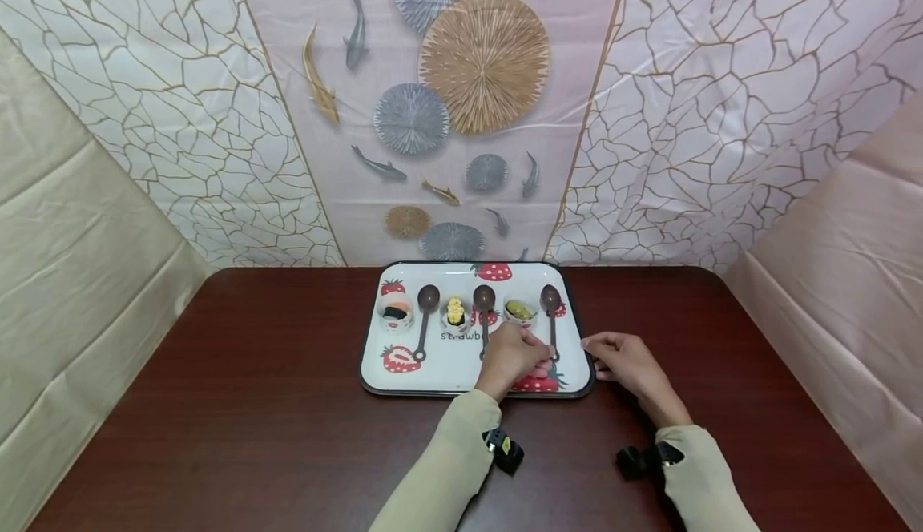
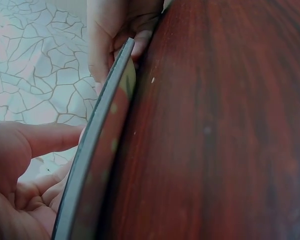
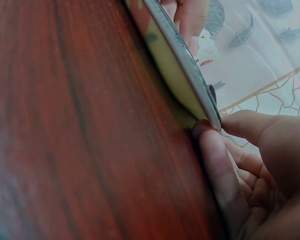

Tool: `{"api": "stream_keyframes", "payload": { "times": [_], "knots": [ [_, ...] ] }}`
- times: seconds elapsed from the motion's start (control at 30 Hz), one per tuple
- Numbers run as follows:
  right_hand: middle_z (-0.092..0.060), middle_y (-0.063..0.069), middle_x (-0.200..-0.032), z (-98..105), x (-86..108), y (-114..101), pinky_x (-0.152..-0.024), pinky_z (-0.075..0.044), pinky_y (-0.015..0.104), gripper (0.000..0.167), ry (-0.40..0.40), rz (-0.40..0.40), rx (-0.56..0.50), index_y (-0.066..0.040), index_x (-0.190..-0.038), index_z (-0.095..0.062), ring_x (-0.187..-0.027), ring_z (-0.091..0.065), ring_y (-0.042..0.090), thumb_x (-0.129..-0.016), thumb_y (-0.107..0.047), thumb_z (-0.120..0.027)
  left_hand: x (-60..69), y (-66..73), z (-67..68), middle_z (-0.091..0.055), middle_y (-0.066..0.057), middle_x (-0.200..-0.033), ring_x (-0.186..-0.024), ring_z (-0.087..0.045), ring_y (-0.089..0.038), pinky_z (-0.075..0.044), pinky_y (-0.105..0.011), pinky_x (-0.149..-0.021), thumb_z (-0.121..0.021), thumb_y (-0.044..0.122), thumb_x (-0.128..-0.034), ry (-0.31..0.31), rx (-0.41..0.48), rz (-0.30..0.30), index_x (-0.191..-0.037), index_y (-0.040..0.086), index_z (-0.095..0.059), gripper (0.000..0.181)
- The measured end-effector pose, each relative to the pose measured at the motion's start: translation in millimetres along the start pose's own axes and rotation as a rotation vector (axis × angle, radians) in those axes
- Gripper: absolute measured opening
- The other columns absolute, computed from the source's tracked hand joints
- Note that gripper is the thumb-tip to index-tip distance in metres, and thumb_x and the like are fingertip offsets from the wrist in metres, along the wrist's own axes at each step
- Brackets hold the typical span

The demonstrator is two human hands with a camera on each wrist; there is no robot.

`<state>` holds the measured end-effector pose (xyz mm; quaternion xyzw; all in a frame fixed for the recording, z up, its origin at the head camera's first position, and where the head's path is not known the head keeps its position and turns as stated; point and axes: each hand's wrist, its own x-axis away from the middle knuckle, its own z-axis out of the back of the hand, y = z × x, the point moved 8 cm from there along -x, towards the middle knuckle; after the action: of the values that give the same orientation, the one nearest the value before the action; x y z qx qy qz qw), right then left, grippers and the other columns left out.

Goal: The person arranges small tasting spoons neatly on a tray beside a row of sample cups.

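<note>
A white tray (image 1: 447,376) with a dark rim and strawberry prints holds three dark brown spoons and three small bowls. My left hand (image 1: 513,360) reaches over its front right part, fingertips pinching the handle end of the right spoon (image 1: 551,301). In the left wrist view the tray's rim hides that spoon. At the tray's right edge, my right hand (image 1: 627,364) pinches the rim (image 3: 202,95) between thumb and finger. The middle spoon (image 1: 484,300) has its lower handle partly behind my left hand. Farther left lies the left spoon (image 1: 429,300).
The left bowl (image 1: 395,322) has an orange and black sushi-like piece, the middle bowl (image 1: 456,327) a yellow-topped one, the right bowl (image 1: 521,320) something green. All this stands on a dark red-brown table (image 1: 238,404) against a patterned cloth backdrop (image 1: 497,219).
</note>
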<state>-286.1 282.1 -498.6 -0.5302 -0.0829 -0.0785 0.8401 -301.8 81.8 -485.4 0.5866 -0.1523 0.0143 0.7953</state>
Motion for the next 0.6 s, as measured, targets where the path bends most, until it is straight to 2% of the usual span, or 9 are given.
{"api": "stream_keyframes", "payload": {
  "times": [0.17, 0.4, 0.6],
  "knots": [
    [-0.066, 0.001, -0.094, 0.1, -0.5, -1.8, -0.065, -0.059, 0.023, 0.039, -0.001, 0.011, -0.001, 0.008, -0.129, -0.068, -0.072, -0.061, 0.006, -0.108, -0.024, -0.061, 0.6, 0.3, 0.3, -0.074, -0.003, -0.066, -0.053, -0.069, -0.007, -0.059, -0.022, -0.055, -0.08, 0.011, -0.0941, -0.015, -0.002, -0.005, -0.08, 0.006, -0.079, 0.015],
    [-0.067, 0.002, -0.097, 1.1, -0.5, -2.9, -0.066, -0.059, 0.023, 0.038, 0.007, 0.018, 0.01, 0.007, -0.128, -0.069, -0.077, -0.062, 0.01, -0.108, -0.024, -0.06, 3.5, 1.1, 0.7, -0.074, -0.003, -0.068, -0.055, -0.07, -0.007, -0.059, -0.021, -0.056, -0.08, 0.012, -0.094, -0.029, -0.014, -0.017, -0.083, 0.006, -0.079, 0.013],
    [-0.067, 0.001, -0.096, 0.3, -1.0, -1.0, -0.066, -0.059, 0.023, 0.037, 0.009, 0.019, 0.003, 0.007, -0.128, -0.069, -0.076, -0.062, 0.009, -0.108, -0.023, -0.06, 5.6, 1.1, 1.6, -0.074, -0.001, -0.067, -0.055, -0.07, -0.006, -0.058, -0.02, -0.058, -0.081, 0.016, -0.0942, -0.03, -0.067, -0.018, -0.081, 0.009, -0.081, 0.015]
  ]
}}
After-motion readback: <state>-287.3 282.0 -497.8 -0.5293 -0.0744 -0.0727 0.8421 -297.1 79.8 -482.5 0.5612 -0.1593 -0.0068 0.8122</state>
